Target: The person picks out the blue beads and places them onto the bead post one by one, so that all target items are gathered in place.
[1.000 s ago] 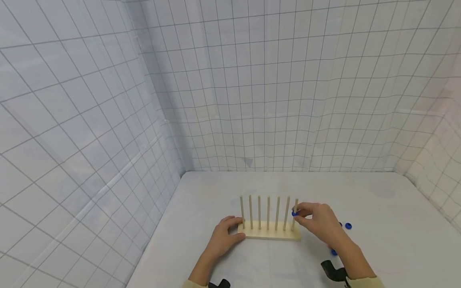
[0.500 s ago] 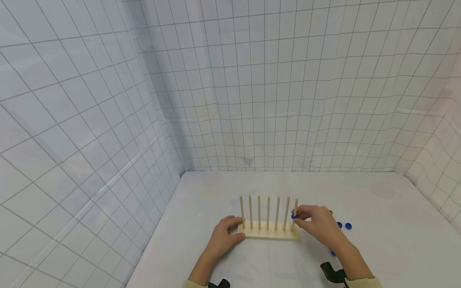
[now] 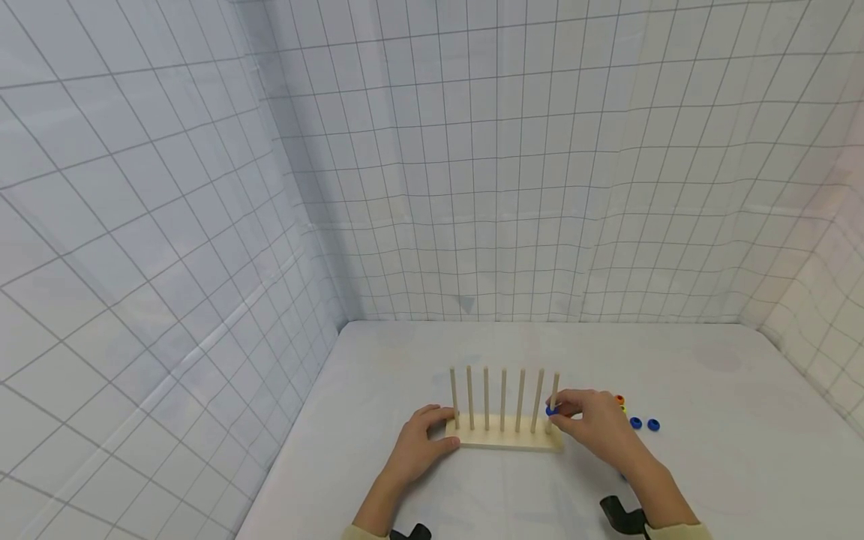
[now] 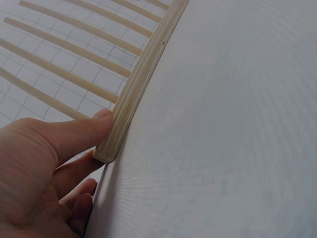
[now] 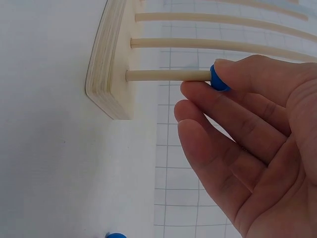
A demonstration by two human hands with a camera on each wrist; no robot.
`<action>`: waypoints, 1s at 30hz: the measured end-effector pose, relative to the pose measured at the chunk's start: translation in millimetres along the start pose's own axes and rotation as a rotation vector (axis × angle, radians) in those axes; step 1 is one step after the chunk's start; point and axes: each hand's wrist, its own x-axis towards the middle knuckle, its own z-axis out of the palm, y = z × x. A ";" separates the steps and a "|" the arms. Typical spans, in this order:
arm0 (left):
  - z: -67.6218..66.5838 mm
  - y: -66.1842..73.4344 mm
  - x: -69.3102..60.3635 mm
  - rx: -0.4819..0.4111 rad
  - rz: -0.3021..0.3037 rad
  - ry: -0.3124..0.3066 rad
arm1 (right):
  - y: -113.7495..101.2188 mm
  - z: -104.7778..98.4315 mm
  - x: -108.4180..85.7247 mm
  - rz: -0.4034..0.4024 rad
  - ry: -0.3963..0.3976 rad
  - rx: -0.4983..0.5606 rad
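Observation:
A pale wooden base (image 3: 502, 439) with several upright pegs stands on the white table. My left hand (image 3: 414, 448) grips the base's left end; in the left wrist view the thumb of that hand (image 4: 44, 163) presses against the edge of the wooden base (image 4: 130, 99). A blue bead (image 3: 551, 411) sits around the rightmost peg (image 3: 555, 388), partway down, pinched by my right hand (image 3: 601, 427). The right wrist view shows the blue bead (image 5: 219, 79) between thumb and forefinger of my right hand (image 5: 247, 134), with bare peg (image 5: 168, 75) between it and the base.
Two blue beads (image 3: 653, 424) lie right of my right hand, near a red bead (image 3: 619, 400) and a yellow one (image 3: 624, 409). Another blue bead (image 5: 117, 235) shows at the right wrist view's bottom edge. Grid-patterned sheets (image 3: 499, 187) stand behind and at the sides.
My right hand has moved down slightly along the rightmost peg with the blue bead, uncovering beads behind it. My left hand keeps its grip on the base.

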 end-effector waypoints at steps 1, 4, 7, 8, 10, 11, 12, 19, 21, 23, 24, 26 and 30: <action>0.1 -0.2 0.1 0.000 0.002 0.000 | 0.3 0.6 0.0 0.004 -0.001 0.000; 0.5 -0.7 0.2 -0.003 0.007 -0.002 | 1.4 2.5 -0.3 0.015 -0.006 -0.002; 0.4 -0.9 0.3 -0.008 0.009 -0.002 | 3.2 4.2 -0.5 0.016 -0.009 -0.002; 0.5 -1.2 0.3 -0.008 0.010 -0.002 | 3.7 4.8 -0.5 0.015 -0.008 -0.005; 0.4 -1.3 0.4 -0.007 0.008 -0.004 | 5.1 6.0 -0.6 0.014 -0.009 -0.006; 0.4 -1.4 0.5 -0.007 0.009 -0.003 | 5.8 6.7 -0.5 0.013 -0.009 -0.003; 0.4 -1.4 0.5 -0.006 0.009 -0.003 | 6.6 7.4 -0.6 0.013 -0.010 -0.003; -0.1 -0.7 -0.3 -0.017 0.012 -0.003 | 11.3 12.5 -0.9 0.010 -0.014 0.004; -0.2 -0.3 -0.5 -0.019 0.011 -0.003 | 11.8 13.5 -0.9 0.010 -0.016 0.005; -0.2 -0.2 -0.6 -0.019 0.011 -0.003 | 12.0 14.2 -0.9 0.013 -0.022 0.007; -0.2 -0.1 -0.5 -0.019 0.010 -0.003 | 12.0 14.6 -1.0 0.016 -0.024 0.007; -0.2 -0.1 -0.4 -0.018 0.007 -0.003 | 12.2 15.3 -1.0 0.020 -0.030 0.013; 0.3 -0.1 -0.1 -0.013 0.002 -0.002 | 14.1 17.6 -0.4 0.038 -0.042 0.021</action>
